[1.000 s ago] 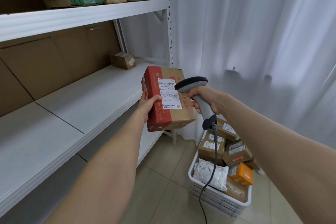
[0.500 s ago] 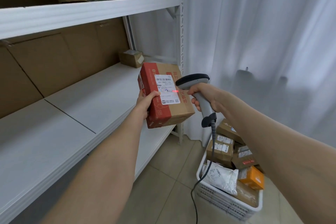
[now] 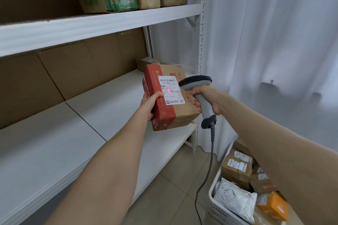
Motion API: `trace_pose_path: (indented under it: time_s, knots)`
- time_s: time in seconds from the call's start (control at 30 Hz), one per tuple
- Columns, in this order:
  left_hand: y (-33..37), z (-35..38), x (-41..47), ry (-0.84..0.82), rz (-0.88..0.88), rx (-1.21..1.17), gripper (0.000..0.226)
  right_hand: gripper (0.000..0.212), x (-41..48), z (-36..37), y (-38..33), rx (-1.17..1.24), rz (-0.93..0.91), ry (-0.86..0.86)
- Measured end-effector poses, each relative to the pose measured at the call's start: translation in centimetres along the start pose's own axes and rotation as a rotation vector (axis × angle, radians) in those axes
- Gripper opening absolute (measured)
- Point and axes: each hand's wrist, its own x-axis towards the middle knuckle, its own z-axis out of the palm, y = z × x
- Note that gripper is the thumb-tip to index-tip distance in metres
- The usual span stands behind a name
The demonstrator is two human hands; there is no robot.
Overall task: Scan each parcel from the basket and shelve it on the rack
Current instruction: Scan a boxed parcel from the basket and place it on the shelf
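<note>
At frame centre the left hand (image 3: 150, 104) grips the parcel (image 3: 171, 100) by its left edge above the wide free shelf (image 3: 109, 107), the right hand (image 3: 208, 99) curls round the scanner (image 3: 198, 86) just beside it, and the basket (image 3: 213, 204) at lower right holds more parcels (image 3: 236, 170).

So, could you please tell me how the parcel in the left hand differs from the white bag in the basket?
The parcel is a rigid cardboard box with a red band; the white bag is a soft, wrinkled mailer. The left hand holds the parcel up, the red dot of the scanner on its label; the white bag lies in the basket among other parcels. Both carry printed labels.
</note>
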Motion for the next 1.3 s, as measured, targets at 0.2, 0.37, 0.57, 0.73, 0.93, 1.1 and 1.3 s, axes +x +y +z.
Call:
trace_pose_path:
  time_s: [0.2, 0.37, 0.57, 0.73, 0.93, 1.1, 1.3]
  knots:
    - [2.8, 0.1, -0.4, 0.058, 0.053, -0.013, 0.055, 0.022, 3.3, -1.3, -0.6, 0.239, -0.062, 0.278]
    - [5.2, 0.6, -1.6, 0.063, 0.139, -0.017, 0.054, 0.02, 2.9, -1.8, 0.3, 0.334, -0.05, 0.306]
    - [8.4, 0.5, -4.7, -0.041, 0.274, 0.022, 0.061, 0.026, -0.3, 0.6, 0.1, 0.541, -0.147, 0.205]
    - [12.1, -1.3, -8.2, -0.118, 0.415, 0.057, 0.072, 0.024, -3.9, 3.8, -1.4, 0.626, -0.271, 0.289]
    - [17.5, -4.2, -13.3, -0.127, 0.555, 0.052, 0.078, 0.011, -8.0, 7.7, -5.1, 0.653, -0.409, 0.347]
    - [21.7, -7.4, -17.0, -0.048, 0.591, 0.012, 0.081, 0.012, -10.4, 11.0, -9.7, 0.632, -0.521, 0.268]
    - [26.1, -11.9, -20.9, 0.07, 0.486, -0.041, 0.081, 0.022, -11.8, 15.4, -14.7, 0.605, -0.577, 0.081]
